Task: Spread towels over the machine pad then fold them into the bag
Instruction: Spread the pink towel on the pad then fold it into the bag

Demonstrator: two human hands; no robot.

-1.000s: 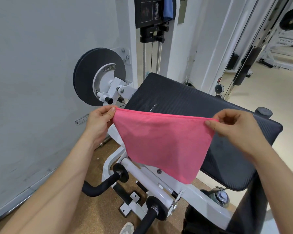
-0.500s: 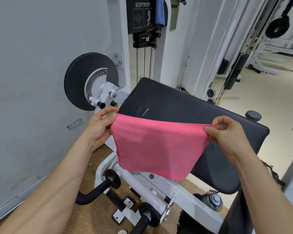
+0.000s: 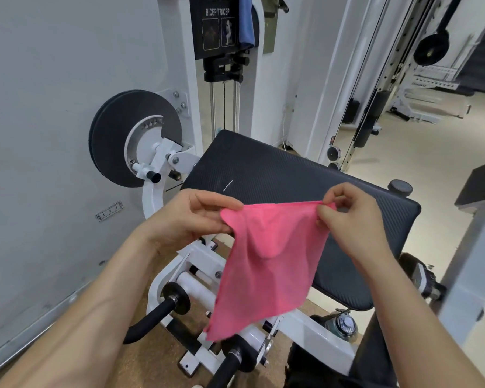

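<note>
change: the two hands have drawn closer together than a second ago, so the pink towel point(image 3: 266, 264) is no longer stretched flat and sags in soft folds between them.
left hand: the left hand point(image 3: 191, 219) is raised before the near left edge of the pad point(image 3: 277, 175), thumb and fingers clamped on the towel's top left corner.
right hand: the right hand point(image 3: 350, 219) pinches the top right corner between thumb and forefinger, the other fingers loosely curled.
around: the black pad slopes away behind the towel; a black disc point(image 3: 118, 138) sits on the white frame, far left; black handles point(image 3: 149, 320) lie near, low; a blue cloth point(image 3: 247, 21) hangs far up; a bottle point(image 3: 345, 326) stands under the pad.
in the way: the towel hides part of the pad's near edge.
towel: it hangs in the air from both pinches, its lowest corner pointing down toward the handles; whether it touches the pad cannot be told.
</note>
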